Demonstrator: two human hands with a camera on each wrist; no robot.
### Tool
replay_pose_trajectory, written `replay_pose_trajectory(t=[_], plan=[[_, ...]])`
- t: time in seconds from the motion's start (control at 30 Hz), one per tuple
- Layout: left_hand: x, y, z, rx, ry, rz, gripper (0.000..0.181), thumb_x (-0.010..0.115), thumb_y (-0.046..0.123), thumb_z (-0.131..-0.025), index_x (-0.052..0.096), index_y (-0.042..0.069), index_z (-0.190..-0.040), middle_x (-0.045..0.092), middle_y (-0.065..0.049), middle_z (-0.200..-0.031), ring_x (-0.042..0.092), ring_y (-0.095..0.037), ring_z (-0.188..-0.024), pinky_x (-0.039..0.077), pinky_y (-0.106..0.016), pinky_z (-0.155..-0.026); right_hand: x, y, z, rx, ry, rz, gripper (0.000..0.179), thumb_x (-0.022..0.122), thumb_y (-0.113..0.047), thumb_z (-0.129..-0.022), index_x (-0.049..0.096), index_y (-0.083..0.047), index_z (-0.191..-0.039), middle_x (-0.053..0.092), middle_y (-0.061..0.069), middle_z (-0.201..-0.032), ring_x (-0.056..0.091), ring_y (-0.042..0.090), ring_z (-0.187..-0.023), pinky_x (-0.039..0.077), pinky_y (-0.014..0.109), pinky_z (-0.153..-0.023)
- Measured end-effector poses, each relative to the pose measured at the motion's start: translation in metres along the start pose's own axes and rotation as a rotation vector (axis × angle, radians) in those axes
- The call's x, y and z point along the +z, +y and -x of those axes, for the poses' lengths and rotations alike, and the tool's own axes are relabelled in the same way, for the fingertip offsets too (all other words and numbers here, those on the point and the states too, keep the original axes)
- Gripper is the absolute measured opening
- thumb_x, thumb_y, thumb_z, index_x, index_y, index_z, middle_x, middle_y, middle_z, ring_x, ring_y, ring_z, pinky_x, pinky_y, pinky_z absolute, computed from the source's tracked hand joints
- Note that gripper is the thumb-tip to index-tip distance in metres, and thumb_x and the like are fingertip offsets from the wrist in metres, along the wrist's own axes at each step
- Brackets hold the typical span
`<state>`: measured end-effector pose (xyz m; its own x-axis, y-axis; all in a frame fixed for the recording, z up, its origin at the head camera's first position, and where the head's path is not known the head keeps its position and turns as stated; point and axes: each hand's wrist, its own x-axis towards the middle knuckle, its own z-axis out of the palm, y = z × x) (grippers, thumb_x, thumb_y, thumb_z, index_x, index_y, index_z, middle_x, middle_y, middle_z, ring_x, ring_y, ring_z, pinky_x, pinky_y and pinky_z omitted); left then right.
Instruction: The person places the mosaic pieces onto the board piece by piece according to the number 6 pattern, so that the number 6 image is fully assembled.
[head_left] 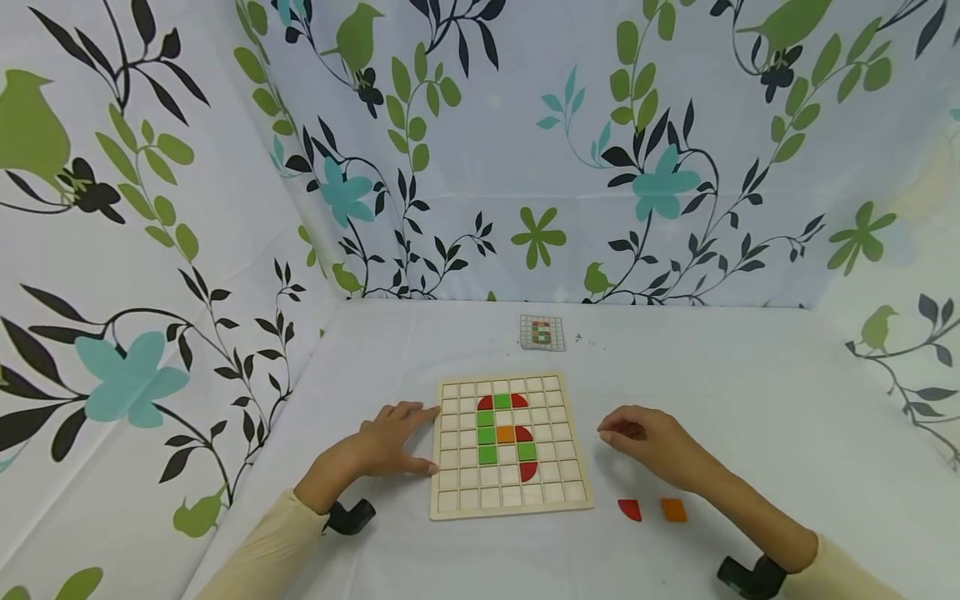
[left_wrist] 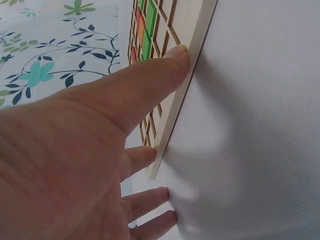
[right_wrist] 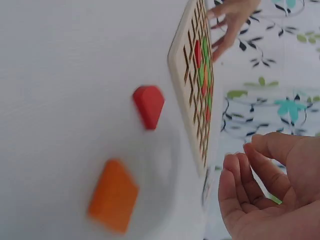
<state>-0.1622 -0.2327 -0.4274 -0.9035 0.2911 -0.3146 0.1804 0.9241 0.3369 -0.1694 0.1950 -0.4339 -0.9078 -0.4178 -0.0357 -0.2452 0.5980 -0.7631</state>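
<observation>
My left hand (head_left: 386,442) lies at the left side of a wooden grid board (head_left: 551,450), its thumb and a fingertip touching the edge. Close up in the left wrist view, the thumb (left_wrist: 150,75) rests on the board's rim (left_wrist: 200,25), with other fingers lower along it. Set in the grid are several green squares (head_left: 488,455), several red quarter-round tiles (head_left: 528,472) and an orange square (head_left: 506,434). To the right of the board hovers my right hand (head_left: 652,442), fingers loosely bent, thumb near the fingertips. I see nothing held in it.
A loose red quarter-round tile (head_left: 631,509) and a loose orange square tile (head_left: 673,510) lie right of the board. Behind the board is a small pattern card (head_left: 555,333) on the white cloth. Patterned curtains (head_left: 465,167) stand behind and at both sides.
</observation>
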Motion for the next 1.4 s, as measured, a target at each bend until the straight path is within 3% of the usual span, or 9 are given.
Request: replay_pose_trajectory(t=[0.1,0.27,0.47,0.6,0.8,0.9,1.1,1.4], plan=[[0.001,0.000,0.000,-0.005,-0.004,0.002,0.094,0.086,0.049,-0.087,0.041,0.018,-0.163,0.036,-0.019,-0.165,0.034,-0.047,-0.150,0.029,-0.081,-0.110,-0.012,0.018,0.014,0.113,-0.047,-0.102,0.025,0.069,-0.031,-0.104,0.074,-0.012,-0.118,0.074,0.002,-0.115,0.068,0.019,-0.108,0.057,0.029,-0.092],[0.004,-0.002,-0.003,-0.010,-0.005,-0.003,0.093,0.085,0.049,-0.088,0.040,0.019,-0.164,0.035,-0.018,-0.166,0.032,-0.047,-0.151,0.030,-0.079,-0.112,-0.026,0.041,0.040,0.269,-0.113,-0.183,0.037,0.067,-0.042,-0.104,0.071,-0.013,-0.125,0.073,0.002,-0.117,0.065,0.019,-0.110,0.054,0.039,-0.096],[0.005,-0.003,-0.003,-0.025,0.004,-0.003,0.094,0.085,0.049,-0.087,0.040,0.020,-0.164,0.035,-0.018,-0.167,0.031,-0.046,-0.152,0.026,-0.080,-0.114,-0.031,0.059,0.060,0.269,-0.143,-0.200,0.035,0.066,-0.040,-0.104,0.070,-0.012,-0.125,0.073,0.004,-0.117,0.067,0.017,-0.107,0.052,0.028,-0.087],[0.003,-0.003,-0.003,-0.023,-0.005,-0.010,0.094,0.085,0.050,-0.087,0.040,0.019,-0.164,0.035,-0.018,-0.166,0.033,-0.046,-0.150,0.028,-0.081,-0.112,-0.028,0.065,0.069,0.187,-0.142,-0.163,0.029,0.068,-0.034,-0.104,0.071,-0.011,-0.121,0.075,0.002,-0.114,0.068,0.009,-0.100,0.053,0.022,-0.080],[0.002,-0.002,-0.001,-0.020,0.001,-0.011,0.094,0.085,0.051,-0.087,0.041,0.020,-0.163,0.036,-0.018,-0.166,0.034,-0.046,-0.149,0.032,-0.080,-0.110,-0.025,0.070,0.079,0.027,-0.108,-0.100,0.026,0.076,-0.025,-0.099,0.071,-0.011,-0.121,0.072,0.002,-0.115,0.066,0.006,-0.096,0.057,0.020,-0.085],[0.003,-0.002,-0.001,-0.016,0.003,-0.015,0.094,0.085,0.051,-0.086,0.041,0.019,-0.163,0.036,-0.018,-0.166,0.035,-0.046,-0.149,0.032,-0.080,-0.110,-0.024,0.071,0.084,-0.033,-0.101,-0.018,0.032,0.080,-0.029,-0.096,0.069,-0.015,-0.122,0.070,-0.004,-0.117,0.064,0.003,-0.099,0.055,0.018,-0.087],[0.002,-0.001,-0.002,-0.011,0.001,-0.011,0.094,0.085,0.050,-0.087,0.041,0.018,-0.163,0.036,-0.019,-0.166,0.034,-0.047,-0.149,0.030,-0.081,-0.111,-0.022,0.076,0.088,-0.240,-0.068,0.184,0.036,0.084,-0.038,-0.091,0.070,-0.023,-0.121,0.063,-0.012,-0.114,0.060,0.002,-0.100,0.052,0.015,-0.088],[0.005,-0.004,-0.004,-0.004,0.009,-0.010,0.094,0.085,0.051,-0.086,0.041,0.018,-0.163,0.036,-0.019,-0.165,0.035,-0.046,-0.148,0.031,-0.081,-0.110,-0.019,0.081,0.091,-0.347,-0.013,0.216,0.026,0.082,-0.021,-0.094,0.071,-0.028,-0.117,0.064,-0.017,-0.113,0.061,0.002,-0.099,0.048,0.010,-0.087]])
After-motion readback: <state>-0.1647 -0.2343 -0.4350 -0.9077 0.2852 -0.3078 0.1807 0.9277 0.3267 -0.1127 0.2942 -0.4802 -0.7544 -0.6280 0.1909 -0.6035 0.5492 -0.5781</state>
